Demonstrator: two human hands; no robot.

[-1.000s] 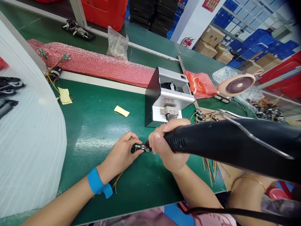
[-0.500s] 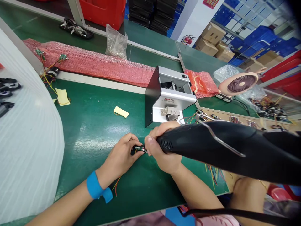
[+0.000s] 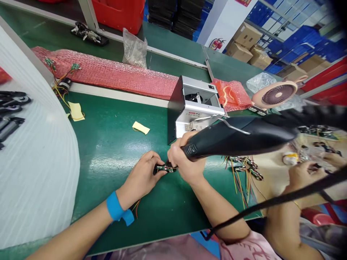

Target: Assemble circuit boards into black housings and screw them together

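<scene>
My left hand (image 3: 142, 177), with a blue band on its wrist, pinches a small green circuit board (image 3: 164, 168) with coloured wires against the green mat (image 3: 108, 144). My right hand (image 3: 184, 162) is closed round the front of a large black electric screwdriver (image 3: 238, 135), whose tip meets the board. The tool's body runs to the right and its black cord (image 3: 271, 202) trails down toward my lap.
A grey screw feeder box (image 3: 193, 108) stands just behind my hands. Red bubble wrap (image 3: 108, 74), a bag of screws (image 3: 134, 50) and yellow paper scraps (image 3: 140, 127) lie beyond. White foam sheet (image 3: 32, 162) at left. Another person's hands (image 3: 303, 173) work at right among wired boards (image 3: 244, 168); a pink fan (image 3: 276, 94) behind.
The screwdriver's rear end has swung upward and away, so its body now points more level. My hands stay together at the board. The neighbour's hands have come into view at right.
</scene>
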